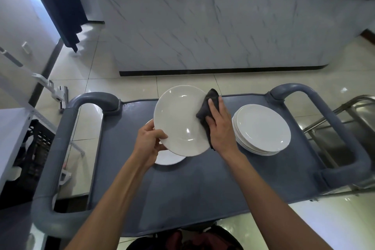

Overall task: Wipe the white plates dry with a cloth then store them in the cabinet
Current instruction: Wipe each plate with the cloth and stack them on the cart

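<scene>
A white plate (178, 119) is tilted up above the grey cart top (198, 184). My left hand (149, 142) grips its lower left rim, thumb on the face. My right hand (220, 126) holds a dark grey cloth (209, 107) against the plate's right edge. Under the held plate lies another white plate (169, 158), partly hidden. A stack of several white plates (262, 130) rests on the cart to the right of my right hand.
The cart has thick grey handles at the left (60, 148) and the right (332, 119). A marble-patterned counter front (203, 32) stands beyond it. A black crate (34, 154) sits at the left and a steel rack (345, 128) at the right.
</scene>
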`<state>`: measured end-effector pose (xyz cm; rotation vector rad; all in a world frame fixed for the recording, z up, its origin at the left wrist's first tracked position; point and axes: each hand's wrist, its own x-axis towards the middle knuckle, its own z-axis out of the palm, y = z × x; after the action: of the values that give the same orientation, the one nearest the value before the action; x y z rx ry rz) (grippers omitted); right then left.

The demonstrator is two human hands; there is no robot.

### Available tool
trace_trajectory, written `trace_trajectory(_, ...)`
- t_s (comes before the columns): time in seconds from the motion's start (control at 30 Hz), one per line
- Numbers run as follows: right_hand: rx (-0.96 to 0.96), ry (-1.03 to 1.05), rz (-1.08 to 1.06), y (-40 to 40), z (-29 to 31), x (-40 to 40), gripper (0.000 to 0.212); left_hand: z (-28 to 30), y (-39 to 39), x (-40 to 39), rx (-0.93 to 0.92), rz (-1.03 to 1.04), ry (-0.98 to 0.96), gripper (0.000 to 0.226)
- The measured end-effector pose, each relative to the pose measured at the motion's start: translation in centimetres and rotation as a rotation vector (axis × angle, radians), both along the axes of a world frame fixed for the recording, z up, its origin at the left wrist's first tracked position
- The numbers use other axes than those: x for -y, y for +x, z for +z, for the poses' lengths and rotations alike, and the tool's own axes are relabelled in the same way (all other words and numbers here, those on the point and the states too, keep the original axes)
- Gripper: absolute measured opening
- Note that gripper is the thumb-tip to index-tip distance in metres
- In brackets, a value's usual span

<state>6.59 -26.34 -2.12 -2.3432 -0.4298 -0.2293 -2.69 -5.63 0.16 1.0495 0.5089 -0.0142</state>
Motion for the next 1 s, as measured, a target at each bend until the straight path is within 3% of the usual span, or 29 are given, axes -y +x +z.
trace_trajectory(0.5,0.123,-0.184,0.107,2.4,2.4,-2.5,0.054,0.8,-0.3,0.4,0.049,-0.250,0.152,0.049)
trace_trajectory(0.77,0.246,-0.334,0.260,0.8,2.6,-4.2,0.050,0.2,-0.3,0.5,0.067,-0.314,0.142,0.056)
trace_trajectory(1.0,0.278,-0.298,0.375,-1.6,2.4,-5.5,0.050,-0.4,-0.4,0.4,0.093,-0.329,0.106,0.054)
